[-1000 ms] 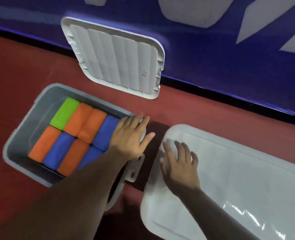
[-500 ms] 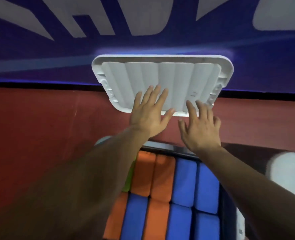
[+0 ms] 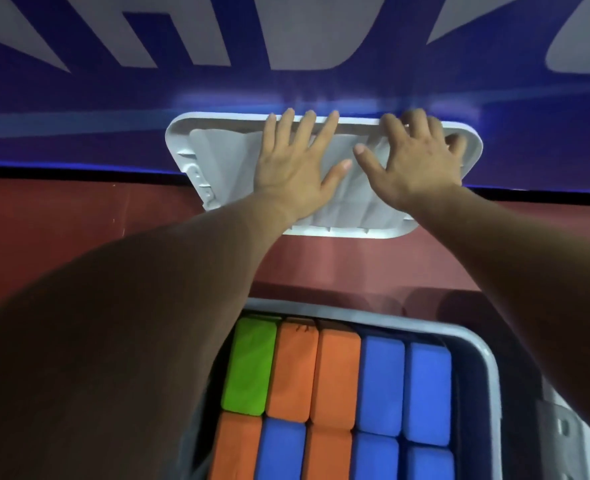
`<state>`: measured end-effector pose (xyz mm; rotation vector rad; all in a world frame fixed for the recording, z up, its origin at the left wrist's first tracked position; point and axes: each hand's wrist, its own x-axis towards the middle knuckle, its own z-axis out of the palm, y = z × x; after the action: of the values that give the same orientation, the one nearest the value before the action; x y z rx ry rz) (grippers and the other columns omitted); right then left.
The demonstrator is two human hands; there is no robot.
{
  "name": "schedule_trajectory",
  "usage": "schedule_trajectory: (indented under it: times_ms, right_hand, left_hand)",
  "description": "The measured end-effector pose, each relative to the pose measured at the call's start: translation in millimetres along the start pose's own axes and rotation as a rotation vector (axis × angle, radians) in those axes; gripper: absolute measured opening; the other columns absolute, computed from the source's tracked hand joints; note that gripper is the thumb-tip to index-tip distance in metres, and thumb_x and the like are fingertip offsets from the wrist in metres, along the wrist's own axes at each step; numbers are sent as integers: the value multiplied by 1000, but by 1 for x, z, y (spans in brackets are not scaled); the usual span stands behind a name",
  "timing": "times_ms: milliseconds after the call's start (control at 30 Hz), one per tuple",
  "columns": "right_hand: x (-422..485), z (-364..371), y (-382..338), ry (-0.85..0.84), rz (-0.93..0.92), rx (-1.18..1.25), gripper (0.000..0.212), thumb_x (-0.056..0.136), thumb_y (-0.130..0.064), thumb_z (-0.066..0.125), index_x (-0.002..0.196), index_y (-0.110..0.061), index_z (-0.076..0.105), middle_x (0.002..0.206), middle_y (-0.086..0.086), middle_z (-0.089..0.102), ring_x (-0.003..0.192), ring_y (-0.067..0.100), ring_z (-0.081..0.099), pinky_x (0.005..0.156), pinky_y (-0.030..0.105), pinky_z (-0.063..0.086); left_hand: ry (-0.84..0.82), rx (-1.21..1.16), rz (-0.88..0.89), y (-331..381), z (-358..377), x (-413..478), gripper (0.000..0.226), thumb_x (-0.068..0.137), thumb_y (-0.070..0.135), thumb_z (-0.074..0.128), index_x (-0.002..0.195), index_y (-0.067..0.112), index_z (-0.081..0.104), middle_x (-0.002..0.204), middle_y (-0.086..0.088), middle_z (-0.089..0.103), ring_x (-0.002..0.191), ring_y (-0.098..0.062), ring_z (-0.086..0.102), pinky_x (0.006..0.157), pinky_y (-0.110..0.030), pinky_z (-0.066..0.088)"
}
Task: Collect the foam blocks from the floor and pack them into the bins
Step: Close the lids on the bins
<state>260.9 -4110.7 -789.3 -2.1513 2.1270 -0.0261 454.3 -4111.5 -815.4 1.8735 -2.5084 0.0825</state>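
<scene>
The left hand (image 3: 295,171) and right hand (image 3: 418,161) are sitting much higher on the lid (image 3: 217,157) than half a second ago. Back then the fingertips were only reaching its lower edge; now both palms are spreading across its ribbed underside. The view is also pulling in closer to the wall (image 3: 79,126) that the lid is leaning against, its bottom edge resting on the red floor (image 3: 79,237).

The left hand is lying flat, fingers straight and fanned, tips just reaching the top rim. The right hand's fingers are looking bent over that far rim, hooking it, with the thumb stretching out towards the left thumb. Whether they are truly gripping behind the rim is hidden.

Below the arms, the bin (image 3: 480,348) is sitting on the floor, well short of the lid. The blocks (image 3: 382,382) are lying inside it in tight rows of green, orange and blue, with no obvious gap showing in the part in view. The left forearm is covering the bin's left side.

So packing here is looking finished, and the person is probably going for the lid to close this bin. The hold is lopsided, one hand hooking and one pressing, so the lid may swing as it is coming off the wall.
</scene>
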Motion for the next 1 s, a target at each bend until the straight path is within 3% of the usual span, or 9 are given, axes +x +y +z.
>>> schedule_trajectory:
  times_ms: [67,133,267,367,500,600,733,900,1000]
  right_hand:
    - [-3,-4,-4,24,1,-19,66,98,-70,23,136,-23,48,139,8,44,130,31,39,106,58,27]
    - [-17,-5,-2,-12,-14,-62,68,99,-71,17,128,-22,55,133,12,49,124,35,45,106,58,27]
    - [-84,7,8,-92,-90,-78,74,95,-78,17,110,-21,62,109,15,63,105,38,59,93,49,37]
    - [-126,8,10,-196,-170,-44,82,90,-83,21,114,-16,63,107,15,61,104,37,58,89,45,41]
    - [-181,2,5,-210,-206,32,84,86,-84,27,112,-12,59,108,12,58,105,35,56,88,44,42]
    - [-235,0,5,-214,-237,-1,91,86,-87,19,112,-9,58,108,14,60,102,36,56,86,46,42]
    - [-299,-7,16,-233,-356,-53,94,85,-87,14,124,-11,53,114,11,57,104,35,55,87,44,42]
    - [-401,17,28,-100,-426,-69,89,87,-82,25,110,-5,63,89,12,60,76,35,58,65,41,45]
    - [-451,49,41,-63,-506,-71,84,90,-78,29,110,-4,63,89,14,61,73,35,57,62,40,44]
  left_hand:
    - [56,16,8,3,-4,-1,72,100,65,21,155,22,39,139,-8,53,125,-38,47,115,-52,27]
    - [59,-18,3,6,-13,-4,72,100,64,17,146,21,52,125,-9,58,111,-36,51,100,-47,38]
    - [-91,-55,76,9,-22,-38,85,92,65,1,114,21,71,106,-9,66,101,-35,61,77,-42,45]
    - [-108,-49,178,11,-19,-88,76,95,63,13,103,18,73,94,-9,68,92,-37,66,69,-41,49]
    - [-68,-121,166,18,-31,-145,63,97,56,28,110,9,68,96,-13,70,92,-38,65,77,-45,51]
    - [-14,-126,201,31,-45,-200,59,98,54,35,114,7,66,94,-15,71,87,-37,68,71,-44,54]
    - [112,23,196,61,-47,-279,67,97,59,35,117,3,67,93,-13,69,83,-35,66,71,-41,54]
    - [220,95,184,99,-44,-373,78,87,69,36,123,6,63,94,-7,68,84,-28,64,76,-39,50]
    - [216,41,229,123,-24,-427,71,89,67,42,121,6,62,91,-6,66,82,-28,63,78,-38,44]
